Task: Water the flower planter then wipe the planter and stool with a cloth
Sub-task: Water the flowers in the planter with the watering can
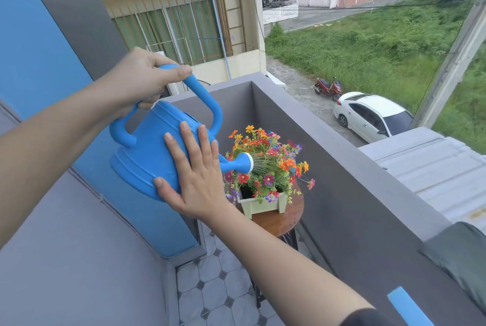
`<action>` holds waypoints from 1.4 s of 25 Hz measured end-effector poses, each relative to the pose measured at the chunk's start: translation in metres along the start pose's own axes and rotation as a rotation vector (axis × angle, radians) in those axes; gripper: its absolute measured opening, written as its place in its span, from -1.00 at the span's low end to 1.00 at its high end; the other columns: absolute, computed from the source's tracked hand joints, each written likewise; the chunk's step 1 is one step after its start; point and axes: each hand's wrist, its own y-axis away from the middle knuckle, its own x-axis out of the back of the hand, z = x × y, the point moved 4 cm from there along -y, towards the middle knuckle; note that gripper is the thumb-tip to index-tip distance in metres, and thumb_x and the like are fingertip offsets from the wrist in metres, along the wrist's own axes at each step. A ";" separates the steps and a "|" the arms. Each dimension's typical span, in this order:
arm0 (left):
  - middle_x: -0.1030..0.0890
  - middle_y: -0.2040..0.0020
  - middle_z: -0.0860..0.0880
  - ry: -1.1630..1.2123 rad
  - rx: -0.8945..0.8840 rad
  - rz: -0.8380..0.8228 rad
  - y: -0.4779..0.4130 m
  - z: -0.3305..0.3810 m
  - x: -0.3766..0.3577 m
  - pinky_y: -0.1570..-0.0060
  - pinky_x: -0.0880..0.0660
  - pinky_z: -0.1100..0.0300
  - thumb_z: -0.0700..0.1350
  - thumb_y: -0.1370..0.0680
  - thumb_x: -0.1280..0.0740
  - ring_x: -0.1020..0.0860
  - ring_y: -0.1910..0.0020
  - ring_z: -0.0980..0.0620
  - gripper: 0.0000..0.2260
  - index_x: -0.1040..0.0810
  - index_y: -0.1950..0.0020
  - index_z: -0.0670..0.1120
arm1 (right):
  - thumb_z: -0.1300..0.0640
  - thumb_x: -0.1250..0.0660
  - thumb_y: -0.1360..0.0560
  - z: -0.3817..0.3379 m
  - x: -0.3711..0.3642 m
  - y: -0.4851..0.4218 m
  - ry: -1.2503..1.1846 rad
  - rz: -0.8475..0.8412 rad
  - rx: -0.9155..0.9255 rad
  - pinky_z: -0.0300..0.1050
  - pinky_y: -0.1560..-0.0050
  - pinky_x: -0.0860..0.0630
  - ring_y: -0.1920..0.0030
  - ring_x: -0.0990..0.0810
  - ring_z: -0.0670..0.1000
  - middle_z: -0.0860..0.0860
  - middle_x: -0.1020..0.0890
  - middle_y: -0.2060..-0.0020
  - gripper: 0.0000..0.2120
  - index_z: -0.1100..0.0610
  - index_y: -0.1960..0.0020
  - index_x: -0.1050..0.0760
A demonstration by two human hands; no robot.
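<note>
The left hand [136,81] is raised, its forearm reaching in from the left. Its fingers are curled tight round the top of the arched handle [207,99] of a blue watering can [142,152], with the thumb lying along the bar. The right hand [194,178] comes up from the lower right with the arm stretched forward. It lies flat against the can's side, fingers straight and slightly spread, pressing rather than gripping.

The can is tipped forward and to the right between the two hands. Its white-faced spout head [244,164] sits just past the right fingertips, and thin streams of water fall from it.

Just beyond and below the right hand, the streams land on the bright flowers [273,165] of a pale green planter [265,204]. The planter stands on a round wooden stool [278,220] in the corner of the grey balcony wall [342,168].

Well off to the right of both hands, a dark cloth [462,254] is draped over the top of that wall.
</note>
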 end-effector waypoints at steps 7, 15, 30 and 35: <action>-0.18 0.63 0.08 -0.016 -0.028 0.134 -0.008 -0.006 0.015 0.61 -0.12 0.32 0.06 -0.47 -0.39 -0.11 0.65 0.07 -0.80 -0.61 0.12 -0.07 | -0.25 0.09 -0.54 0.014 0.000 -0.018 -0.041 -0.065 0.086 0.10 -0.47 -0.11 -0.54 0.02 0.07 0.06 -0.16 -0.47 -0.41 0.04 -0.46 -0.15; -0.16 0.64 0.15 0.003 0.023 0.022 0.003 -0.002 -0.002 0.66 -0.10 0.35 0.00 -0.51 -0.37 -0.11 0.65 0.14 -0.80 -0.62 0.08 -0.13 | -0.27 0.16 -0.53 0.000 0.009 0.002 -0.029 -0.075 -0.046 0.11 -0.48 0.00 -0.55 0.17 0.01 0.00 -0.12 -0.48 -0.40 0.00 -0.45 -0.14; -0.20 0.66 0.15 0.341 0.108 0.565 0.084 -0.078 -0.018 0.62 -0.08 0.36 -0.03 -0.55 -0.31 -0.12 0.68 0.14 -0.88 -0.54 0.19 0.05 | -0.28 0.18 -0.55 0.033 0.013 0.017 -0.214 -0.317 -0.252 -0.13 -0.48 0.33 -0.54 0.27 0.00 -0.02 0.21 -0.53 -0.37 -0.07 -0.52 0.23; -0.31 0.63 0.13 0.324 0.090 0.659 0.112 -0.114 -0.044 0.51 -0.22 0.27 0.14 -0.46 -0.32 -0.22 0.64 0.13 -0.87 -0.54 0.22 0.14 | -0.26 0.14 -0.57 0.035 0.003 0.053 -0.311 -0.312 -0.387 -0.15 -0.49 0.29 -0.54 0.24 -0.01 0.02 0.19 -0.54 -0.36 -0.08 -0.51 0.35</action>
